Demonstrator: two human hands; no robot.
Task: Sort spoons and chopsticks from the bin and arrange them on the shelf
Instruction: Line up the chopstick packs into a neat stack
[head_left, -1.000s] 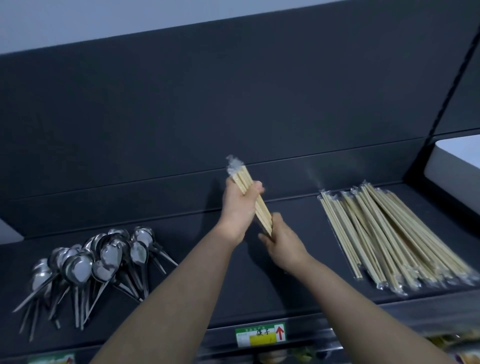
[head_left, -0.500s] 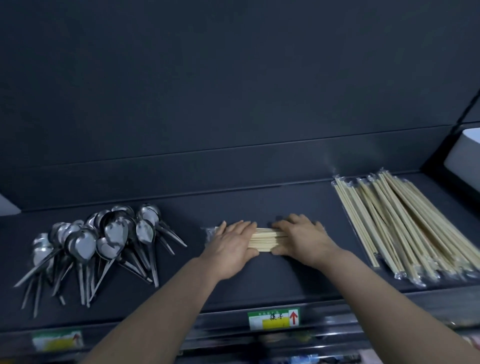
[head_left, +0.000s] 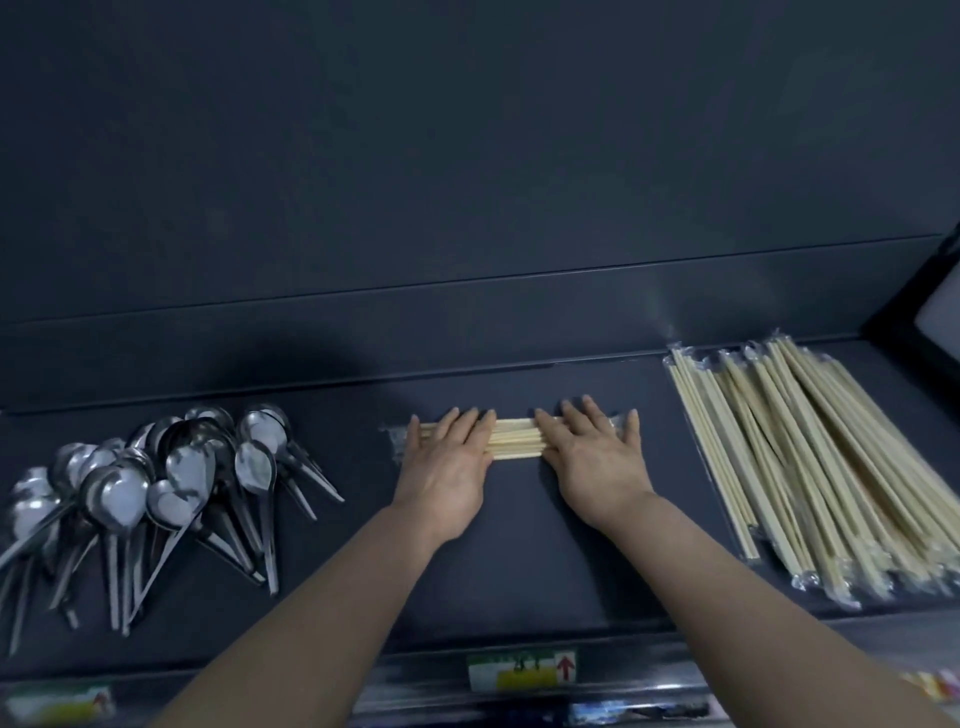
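Note:
A short bundle of wrapped wooden chopsticks lies crosswise in the middle of the dark shelf. My left hand rests flat on its left part, fingers spread. My right hand lies flat on its right part, fingers spread too. Only the middle of the bundle and its plastic ends show. A heap of metal spoons lies at the shelf's left. A pile of long wrapped chopsticks lies at the right.
The shelf's dark back wall rises behind the goods. A price label with a red arrow sits on the front rail, another label at the lower left. A white panel shows at the far right edge.
The bundle, first held up in both hands, came down onto the shelf and lies crosswise. Both hands have since flattened and spread apart along it.

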